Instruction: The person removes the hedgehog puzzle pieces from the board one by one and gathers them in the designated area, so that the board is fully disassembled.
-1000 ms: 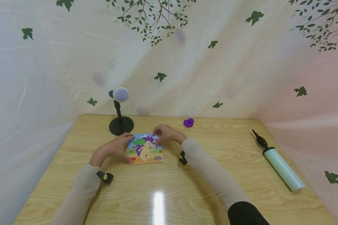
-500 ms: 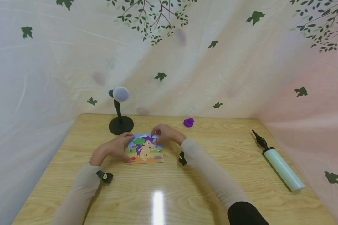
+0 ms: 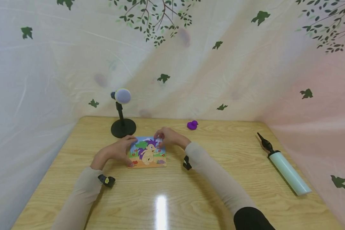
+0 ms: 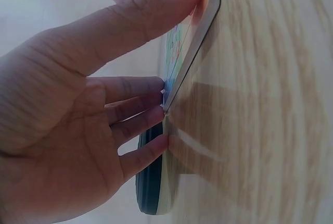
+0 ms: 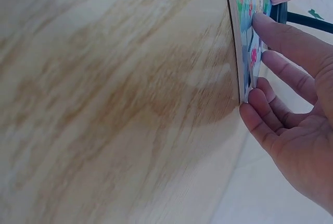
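Note:
A flat jigsaw puzzle [image 3: 148, 156] with a purple-haired hedgehog picture lies on the wooden table. My left hand [image 3: 117, 151] holds its left side, thumb at the front corner and fingers reaching to the back edge. In the left wrist view those fingers [image 4: 138, 91] are fairly straight. My right hand [image 3: 172, 137] is over the back right corner, pinching a puzzle piece [image 5: 253, 57] there. Seen from the right wrist, that piece has an edge slightly raised off the board. The right thumb [image 5: 265, 23] presses on the picture while the other fingers rest at the corner.
Behind the left hand stands a small lamp-like stand [image 3: 123, 127] with a round black base. A purple toy duck [image 3: 192, 125] sits near the back edge. A pale green hand pump [image 3: 288, 172] with a black nozzle lies at the right. A printed curtain surrounds the table [image 3: 132, 201].
The right fingers have shifted very slightly left along the puzzle's back edge since the first frame. The left hand stays in place.

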A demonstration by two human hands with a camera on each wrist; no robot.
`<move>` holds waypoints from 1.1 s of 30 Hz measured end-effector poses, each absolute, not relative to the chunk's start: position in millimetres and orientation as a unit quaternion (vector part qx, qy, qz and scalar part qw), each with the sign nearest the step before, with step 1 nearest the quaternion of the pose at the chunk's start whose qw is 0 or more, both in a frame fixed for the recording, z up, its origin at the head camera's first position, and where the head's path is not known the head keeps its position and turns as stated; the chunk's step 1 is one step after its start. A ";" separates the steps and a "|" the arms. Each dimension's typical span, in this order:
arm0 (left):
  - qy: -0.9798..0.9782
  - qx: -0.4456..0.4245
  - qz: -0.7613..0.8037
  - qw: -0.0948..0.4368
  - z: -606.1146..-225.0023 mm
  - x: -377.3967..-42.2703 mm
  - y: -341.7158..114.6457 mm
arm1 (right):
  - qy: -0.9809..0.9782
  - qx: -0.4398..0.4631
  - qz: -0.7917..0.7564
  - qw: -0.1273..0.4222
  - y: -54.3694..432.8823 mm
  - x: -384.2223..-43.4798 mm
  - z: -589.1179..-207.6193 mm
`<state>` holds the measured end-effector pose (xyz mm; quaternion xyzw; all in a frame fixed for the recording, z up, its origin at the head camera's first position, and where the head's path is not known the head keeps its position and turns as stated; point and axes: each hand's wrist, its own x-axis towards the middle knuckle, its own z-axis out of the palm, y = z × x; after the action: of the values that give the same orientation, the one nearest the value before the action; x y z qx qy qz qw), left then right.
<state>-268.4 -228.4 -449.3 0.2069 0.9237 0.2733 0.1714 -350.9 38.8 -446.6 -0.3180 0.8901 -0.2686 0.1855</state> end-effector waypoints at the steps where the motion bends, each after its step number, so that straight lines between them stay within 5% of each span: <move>1: 0.924 0.207 0.274 0.171 -449.3 -268.4 -228.5 | 0.890 -0.319 -0.268 0.185 38.5 -350.7 -446.0; 33: 0.923 0.203 0.278 0.171 -450.9 -269.6 -231.6 | 0.891 -0.345 -0.234 0.179 45.8 -350.0 -442.3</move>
<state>-269.6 -231.6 -450.9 0.2027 0.9234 0.2776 0.1708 -350.0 45.8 -442.3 -0.3448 0.8912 -0.2344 0.1791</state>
